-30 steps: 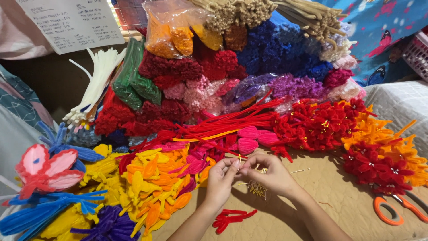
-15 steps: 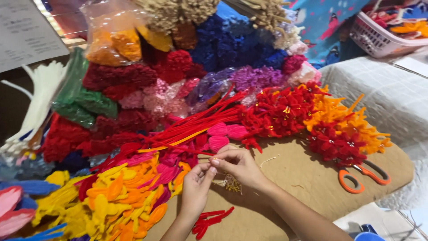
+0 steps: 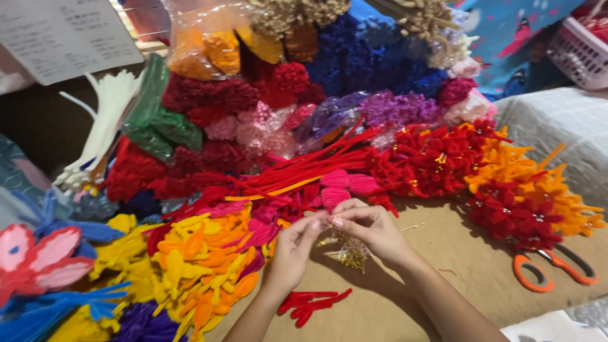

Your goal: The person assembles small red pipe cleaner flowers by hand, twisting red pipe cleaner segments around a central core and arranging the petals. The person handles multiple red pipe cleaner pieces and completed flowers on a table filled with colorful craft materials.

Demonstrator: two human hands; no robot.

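Observation:
My left hand (image 3: 292, 246) and my right hand (image 3: 370, 229) meet fingertip to fingertip over the brown cardboard work surface (image 3: 443, 285). Between the fingertips they pinch a small thin piece, too small to make out. A little bundle of gold stamens (image 3: 349, 252) hangs just below my right hand. Bright pink pipe-cleaner petals (image 3: 345, 183) lie right behind the fingers. Several short red pipe-cleaner pieces (image 3: 310, 301) lie on the cardboard under my left wrist.
Orange-handled scissors (image 3: 552, 268) lie at the right. Red pipe-cleaner flowers (image 3: 437, 161) and orange ones (image 3: 538, 177) sit behind them. Yellow and orange petals (image 3: 190, 259) pile at the left. Bagged coloured pipe cleaners (image 3: 266, 107) stack at the back, a white basket (image 3: 579, 54) far right.
The camera has swung back and forth, so the scene shifted right and then partly back. My hands stay together at the same spot, fingers working the small piece.

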